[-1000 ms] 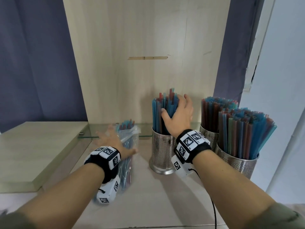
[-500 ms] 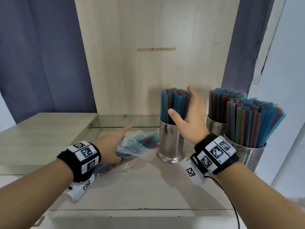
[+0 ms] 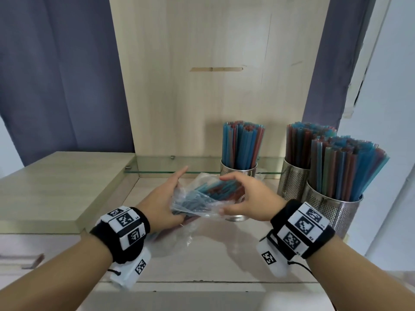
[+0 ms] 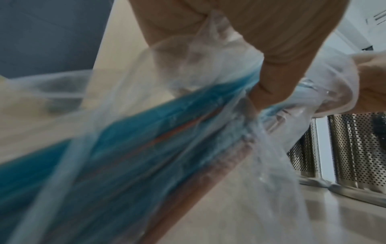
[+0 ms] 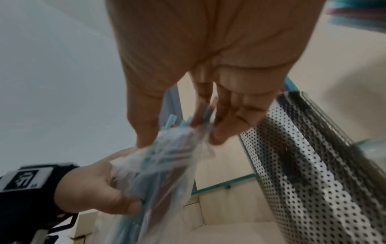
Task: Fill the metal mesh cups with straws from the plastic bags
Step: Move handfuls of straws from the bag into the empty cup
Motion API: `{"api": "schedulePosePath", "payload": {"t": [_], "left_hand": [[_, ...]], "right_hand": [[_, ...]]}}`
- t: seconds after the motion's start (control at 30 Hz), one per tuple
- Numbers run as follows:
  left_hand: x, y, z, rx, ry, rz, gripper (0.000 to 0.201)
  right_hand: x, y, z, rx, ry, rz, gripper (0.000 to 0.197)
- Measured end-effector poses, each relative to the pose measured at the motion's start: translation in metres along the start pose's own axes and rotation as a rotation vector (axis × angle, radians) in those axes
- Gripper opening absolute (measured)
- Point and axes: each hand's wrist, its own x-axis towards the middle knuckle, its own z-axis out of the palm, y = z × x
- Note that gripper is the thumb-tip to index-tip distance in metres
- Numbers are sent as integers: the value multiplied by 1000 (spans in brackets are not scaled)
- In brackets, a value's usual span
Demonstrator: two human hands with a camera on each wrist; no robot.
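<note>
Pale wooden bench (image 3: 213, 254) against a wood back panel, dark curtains either side. Three mesh cups stand at far right; the middle cup (image 3: 239, 173), just behind the hands, is already packed with straws.

Plastic bag (image 3: 197, 203) of blue and red straws is held off the bench between both hands. Left hand (image 3: 164, 205) grips the bag's near-left end, thumb curled over it. Right hand (image 3: 244, 200) closes on the straw tips (image 5: 200, 113) at the open far-right end.

Judgement: hold the film back with the left hand, pull the bundle out straight and whole, keeping tips level so none snag or scatter.
</note>
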Motion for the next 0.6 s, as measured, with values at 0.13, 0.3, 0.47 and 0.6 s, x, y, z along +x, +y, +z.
{"api": "schedulePosePath", "payload": {"t": [0.13,0.3,0.47,0.6], "left_hand": [[1,6,1,-86,56,-5,116],[7,3,8,-165,143,9,117],[9,3,15,-252,222,24,123],[11,6,16,-301,244,19,124]], "right_hand": [[4,-2,14,64,227,-65,83],[7,-12,34,196,515,-164,88],[19,-24,51,607,649,-146,97],[31,-26,61,822,589,-64,93]]}}
